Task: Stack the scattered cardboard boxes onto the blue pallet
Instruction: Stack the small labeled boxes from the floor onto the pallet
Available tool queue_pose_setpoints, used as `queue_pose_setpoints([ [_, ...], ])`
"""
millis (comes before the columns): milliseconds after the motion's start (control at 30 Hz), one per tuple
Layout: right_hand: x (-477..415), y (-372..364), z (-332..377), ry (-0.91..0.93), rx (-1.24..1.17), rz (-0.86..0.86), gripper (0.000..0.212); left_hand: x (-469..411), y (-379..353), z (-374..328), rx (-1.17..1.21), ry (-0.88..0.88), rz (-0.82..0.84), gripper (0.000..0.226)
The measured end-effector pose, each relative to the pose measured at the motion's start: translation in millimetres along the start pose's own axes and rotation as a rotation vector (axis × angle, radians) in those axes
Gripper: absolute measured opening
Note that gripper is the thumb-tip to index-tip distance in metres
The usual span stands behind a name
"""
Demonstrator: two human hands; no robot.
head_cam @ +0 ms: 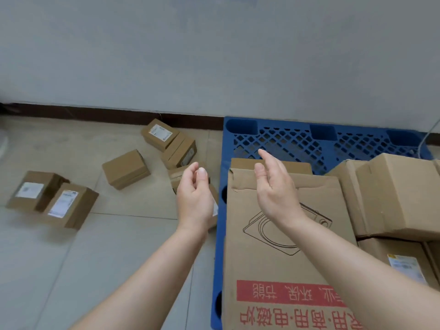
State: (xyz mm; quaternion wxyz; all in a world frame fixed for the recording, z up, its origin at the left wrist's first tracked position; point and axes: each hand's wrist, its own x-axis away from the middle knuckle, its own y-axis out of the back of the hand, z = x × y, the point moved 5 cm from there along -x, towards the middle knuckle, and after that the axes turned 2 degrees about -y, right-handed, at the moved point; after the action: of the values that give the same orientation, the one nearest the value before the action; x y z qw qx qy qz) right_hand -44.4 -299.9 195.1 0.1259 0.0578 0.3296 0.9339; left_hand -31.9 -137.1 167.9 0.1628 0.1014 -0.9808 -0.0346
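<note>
Two hands hover empty, fingers loosely apart: the left hand (194, 198) over the floor (119, 234), the right hand (276, 194) over the big box (285, 258) at the left edge of the pallet (285, 139). The nearest small box (175, 177) lies just beyond the left hand, beside that edge and mostly hidden, so the left hand is nearer.

One wide-angle view, worn on the head, looked forward and down. Left hand (194, 194) and right hand (276, 186) sat close under the lens, mid-frame. Floor (71, 270) filled the left, blue pallet (285, 141) the right, wall (214, 55) ran across the top.
</note>
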Motion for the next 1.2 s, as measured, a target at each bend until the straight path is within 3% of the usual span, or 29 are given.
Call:
queue_pose_setpoints([
  [667, -26.7, -290.2, 221.6, 0.081, 0.000, 0.236, 0.045, -156.5, 329.9, 4.5, 0.040, 0.057, -0.317, 0.036],
  [1033, -43.5, -430.5, 272.2, 0.052, -0.003, 0.369, 0.045, -232.4, 433.7, 40.9, -0.044, 0.112, -0.412, 0.023],
  [1200, -69.2, -496.1, 274.7, 0.006, 0.018, 0.448, 0.046, -280.4, 467.7, 60.2, -0.115, 0.159, -0.455, 0.029],
])
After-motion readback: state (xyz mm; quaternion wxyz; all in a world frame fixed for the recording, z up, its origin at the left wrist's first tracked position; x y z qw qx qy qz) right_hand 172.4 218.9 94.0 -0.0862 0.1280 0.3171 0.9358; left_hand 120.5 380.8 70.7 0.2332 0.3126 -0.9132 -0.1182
